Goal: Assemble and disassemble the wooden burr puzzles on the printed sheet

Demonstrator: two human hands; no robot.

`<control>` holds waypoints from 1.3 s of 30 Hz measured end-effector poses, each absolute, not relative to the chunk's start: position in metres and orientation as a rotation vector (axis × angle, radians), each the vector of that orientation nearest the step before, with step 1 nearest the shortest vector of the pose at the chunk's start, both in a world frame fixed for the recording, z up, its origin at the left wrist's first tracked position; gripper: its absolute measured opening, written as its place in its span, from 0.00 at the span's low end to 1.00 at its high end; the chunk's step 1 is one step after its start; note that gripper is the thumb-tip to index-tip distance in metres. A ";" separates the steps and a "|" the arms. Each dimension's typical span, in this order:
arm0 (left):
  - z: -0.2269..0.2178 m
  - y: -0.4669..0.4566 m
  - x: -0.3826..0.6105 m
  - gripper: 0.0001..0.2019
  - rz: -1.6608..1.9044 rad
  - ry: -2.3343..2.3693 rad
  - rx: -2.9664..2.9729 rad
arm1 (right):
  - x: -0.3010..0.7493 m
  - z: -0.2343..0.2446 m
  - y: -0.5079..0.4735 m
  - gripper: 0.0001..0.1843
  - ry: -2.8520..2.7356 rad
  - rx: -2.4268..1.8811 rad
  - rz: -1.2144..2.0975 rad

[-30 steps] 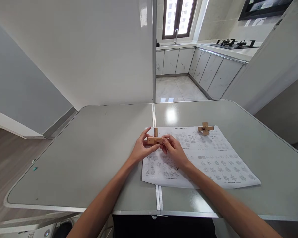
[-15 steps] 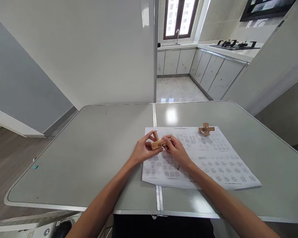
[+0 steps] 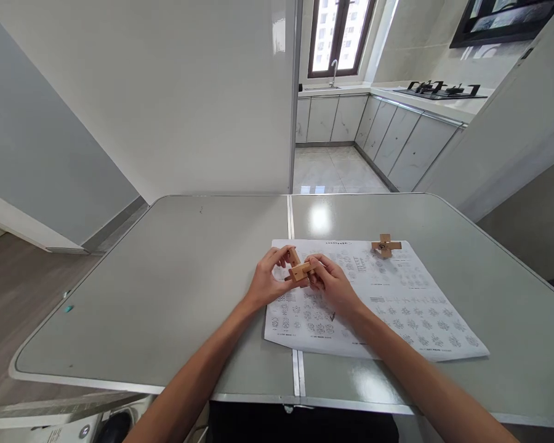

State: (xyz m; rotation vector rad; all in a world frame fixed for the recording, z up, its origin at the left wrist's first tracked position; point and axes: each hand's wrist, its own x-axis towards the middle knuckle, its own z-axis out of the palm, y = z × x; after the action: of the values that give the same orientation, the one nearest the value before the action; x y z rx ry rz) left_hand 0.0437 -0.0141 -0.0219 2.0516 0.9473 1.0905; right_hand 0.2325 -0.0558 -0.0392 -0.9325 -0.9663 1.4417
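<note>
A small wooden cross-shaped puzzle [image 3: 299,268] is held between both hands just above a printed sheet [image 3: 397,307]. My left hand [image 3: 265,283] pinches its left side with thumb and fingers curled round it. My right hand [image 3: 333,284] grips its right end, fingers closed. A second assembled wooden cross puzzle [image 3: 386,245] lies on the far right part of the sheet, away from both hands.
The sheet lies on a grey folding table [image 3: 166,289] with a metal seam [image 3: 292,215] down its middle. A small teal speck [image 3: 67,308] sits near the left edge. Beyond the table, a white wall panel and a kitchen with cabinets [image 3: 397,141].
The wooden puzzle has been turned between the hands, from level to tilted, and both hands have drawn slightly nearer. The camera view has shifted a little downward.
</note>
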 end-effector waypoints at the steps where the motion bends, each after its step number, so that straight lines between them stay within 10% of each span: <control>1: -0.021 -0.014 0.044 0.32 1.089 0.930 2.071 | 0.234 -0.038 -0.055 0.21 -0.930 -0.918 1.480; 21: -0.026 -0.028 0.047 0.31 0.820 0.762 1.849 | 0.236 -0.042 -0.050 0.24 -0.777 -0.903 1.653; 27: -0.016 -0.035 0.051 0.46 0.815 0.737 1.807 | 0.230 -0.045 -0.052 0.21 -0.931 -0.942 1.586; 39: -0.019 -0.024 0.047 0.30 0.944 0.909 1.858 | 0.229 -0.035 -0.058 0.20 -0.868 -0.895 1.632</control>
State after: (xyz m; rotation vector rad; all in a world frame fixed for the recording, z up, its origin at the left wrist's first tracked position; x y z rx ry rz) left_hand 0.0471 -0.0245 -0.0193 1.8577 0.9094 0.9441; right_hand 0.2291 -0.0584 -0.0346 -0.8952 -0.8682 1.6319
